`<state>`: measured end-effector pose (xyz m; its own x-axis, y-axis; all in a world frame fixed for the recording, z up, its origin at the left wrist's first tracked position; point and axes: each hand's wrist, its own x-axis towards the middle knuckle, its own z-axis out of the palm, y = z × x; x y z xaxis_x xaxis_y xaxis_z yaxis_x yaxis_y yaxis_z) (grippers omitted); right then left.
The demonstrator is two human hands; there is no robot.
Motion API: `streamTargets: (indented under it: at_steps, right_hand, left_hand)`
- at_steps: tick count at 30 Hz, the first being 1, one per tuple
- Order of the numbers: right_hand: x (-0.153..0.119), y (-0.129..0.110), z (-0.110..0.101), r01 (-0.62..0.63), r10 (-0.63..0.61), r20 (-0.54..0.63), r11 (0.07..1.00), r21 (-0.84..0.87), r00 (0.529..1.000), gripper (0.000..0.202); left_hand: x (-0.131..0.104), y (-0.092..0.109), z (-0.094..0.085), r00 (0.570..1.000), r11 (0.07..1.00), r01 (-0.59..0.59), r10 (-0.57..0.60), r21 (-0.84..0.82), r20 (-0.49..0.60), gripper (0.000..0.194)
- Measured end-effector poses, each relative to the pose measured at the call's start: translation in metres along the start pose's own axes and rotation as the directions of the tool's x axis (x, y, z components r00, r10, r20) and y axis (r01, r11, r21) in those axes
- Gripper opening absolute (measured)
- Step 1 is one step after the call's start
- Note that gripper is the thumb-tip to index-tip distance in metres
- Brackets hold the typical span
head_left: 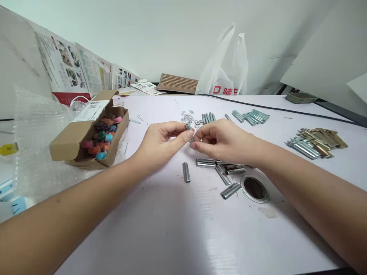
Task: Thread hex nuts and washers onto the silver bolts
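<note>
a: two hands meet above the table [177, 236]. the left hand [160, 141] pinches a small metal piece [188, 126] between thumb and forefinger; the right hand [220, 139] is closed narrow on the same piece from the other side, fingertips touching it. the piece sits between the two hands, lifted clear of the surface.

b: what appears finished?

a: judged from the layout, the batch is partly through. beyond the right hand lies a neat row of bolts [252, 116], and well out to its right a stack of brass-coloured parts [318, 142]. whether either group is finished work or stock cannot be told.

b: and what remains?

a: just below the right hand, several loose steel sleeves [206, 163] lie scattered, one more sleeve [186, 172] below the gap between the hands. just beyond the fingertips sits a pile of small washers [189, 116]. these look like unused supply, so a fair share seems left.

b: other items?

a: a round metal-rimmed hole [254, 188] under the right forearm, and to the left of the left hand an open cardboard box [86, 133] of coloured pieces, untouched by either hand.
</note>
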<state>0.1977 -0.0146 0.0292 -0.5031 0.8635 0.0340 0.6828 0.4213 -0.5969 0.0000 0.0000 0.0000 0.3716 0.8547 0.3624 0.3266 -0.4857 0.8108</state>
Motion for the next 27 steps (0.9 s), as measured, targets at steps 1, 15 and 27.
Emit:
streamTargets:
  at_steps: [1,15,27]
  right_hand:
    - [-0.002,-0.001,0.0,-0.019,0.019,0.0,0.999,-0.035,1.0,0.027]
    - [-0.018,0.006,-0.005,-0.063,0.135,0.337,0.974,-0.218,0.932,0.024]
    - [-0.018,0.012,-0.006,-0.051,0.126,0.311,0.969,-0.24,0.942,0.015]
  left_hand:
    - [-0.001,0.001,0.001,1.0,1.0,0.004,-0.004,0.001,-0.02,0.027]
    - [0.001,-0.021,0.003,0.996,0.978,0.002,-0.021,0.208,0.089,0.022]
    - [0.003,-0.032,0.003,0.976,0.968,-0.033,-0.023,0.249,0.216,0.02]
